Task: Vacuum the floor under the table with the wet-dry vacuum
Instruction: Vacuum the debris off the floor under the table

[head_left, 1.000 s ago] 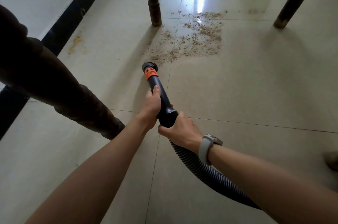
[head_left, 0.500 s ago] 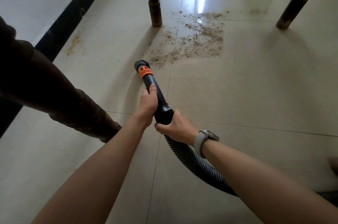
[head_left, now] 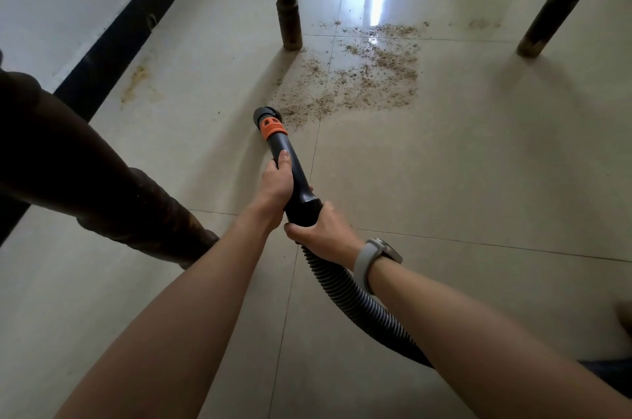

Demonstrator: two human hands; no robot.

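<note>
hands [head_left: 277, 184] gripping nozzle [head_left: 287, 163] (black), sawdust [head_left: 362, 76] ahead

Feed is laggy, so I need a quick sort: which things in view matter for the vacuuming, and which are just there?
Part of the job:
- vacuum nozzle, at the debris edge
- ribbed hose
- left hand and right hand, both gripping the black wand
- sawdust-like debris
- tiled floor

Just there:
- table legs
- wristwatch
- black baseboard
- yellowish stain

three table legs [head_left: 289, 4], one vacuum nozzle [head_left: 290, 165], two hands [head_left: 277, 184]
</note>
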